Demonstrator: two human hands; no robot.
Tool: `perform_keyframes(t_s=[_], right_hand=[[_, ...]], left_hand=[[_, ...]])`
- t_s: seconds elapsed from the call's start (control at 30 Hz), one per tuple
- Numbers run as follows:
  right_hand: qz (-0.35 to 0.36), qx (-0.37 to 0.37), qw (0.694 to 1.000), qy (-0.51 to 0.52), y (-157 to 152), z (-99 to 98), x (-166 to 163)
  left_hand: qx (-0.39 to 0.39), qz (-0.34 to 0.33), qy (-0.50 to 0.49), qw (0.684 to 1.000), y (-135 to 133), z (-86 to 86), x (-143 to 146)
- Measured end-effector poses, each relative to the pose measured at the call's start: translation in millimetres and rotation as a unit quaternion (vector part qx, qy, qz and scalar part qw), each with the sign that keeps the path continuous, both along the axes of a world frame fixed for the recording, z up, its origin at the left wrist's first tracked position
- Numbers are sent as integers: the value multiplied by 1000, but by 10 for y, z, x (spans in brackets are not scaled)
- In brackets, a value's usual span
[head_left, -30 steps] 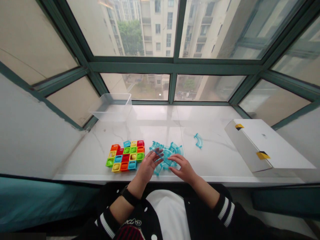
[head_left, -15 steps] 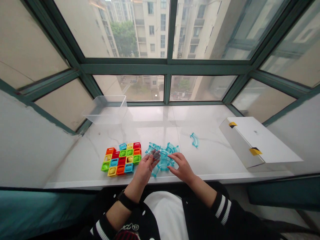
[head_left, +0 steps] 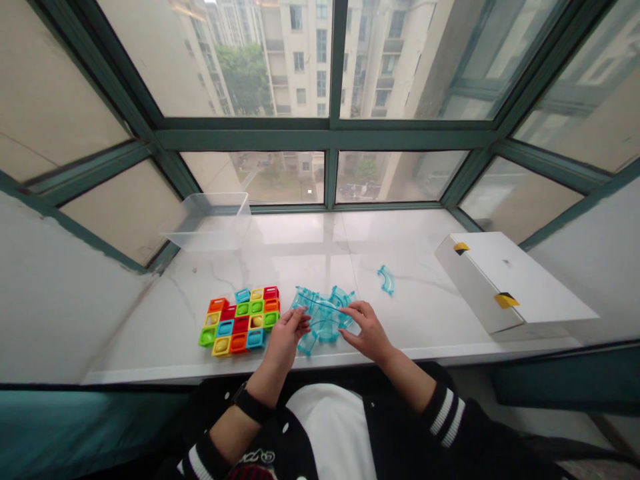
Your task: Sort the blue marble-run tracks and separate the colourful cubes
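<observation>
Blue track pieces point(head_left: 324, 319), clear and curved, lie heaped at the near edge of the white marble worktop point(head_left: 425, 313), right in front of us and between our two hands. Our right hand point(head_left: 369, 331) pinches the near end of a thin strip point(head_left: 323, 302) that slants across the top of the heap. Our left hand point(head_left: 284, 337) rests at the heap's left side with its fingers curled against the pieces; we cannot tell whether it grips one. Just left of that hand sits a flat grid of coloured blocks point(head_left: 240, 320). A single curved piece point(head_left: 386, 279) lies apart to the right. A white box point(head_left: 505, 283) sits further right, and a clear tub point(head_left: 210, 220) stands by the window.
</observation>
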State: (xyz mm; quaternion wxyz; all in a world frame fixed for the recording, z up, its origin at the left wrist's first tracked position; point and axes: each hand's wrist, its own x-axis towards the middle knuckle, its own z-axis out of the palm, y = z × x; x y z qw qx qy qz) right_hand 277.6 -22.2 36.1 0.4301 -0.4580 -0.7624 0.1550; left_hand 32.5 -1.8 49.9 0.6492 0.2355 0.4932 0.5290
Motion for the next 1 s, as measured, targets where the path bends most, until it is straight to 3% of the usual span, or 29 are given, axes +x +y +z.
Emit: perform_keyframes(t_s=[0.13, 0.33, 0.47, 0.73, 1.0], right_hand=[[16, -9, 1000, 4, 1, 9, 53], [19, -8, 1000, -5, -12, -1, 188], [-11, -18, 1000, -7, -4, -28, 354], [-191, -8, 981, 8, 69, -167, 1012], [-417, -31, 908, 37, 292, -517, 1832]], left_hand=[[-20, -4, -38, 999, -2, 33, 0], [-60, -64, -68, 994, -7, 84, -15], [-40, -90, -49, 994, -2, 36, -34], [-26, -77, -22, 996, -7, -2, -130], [-11, -79, 1, 997, -7, -51, -149]])
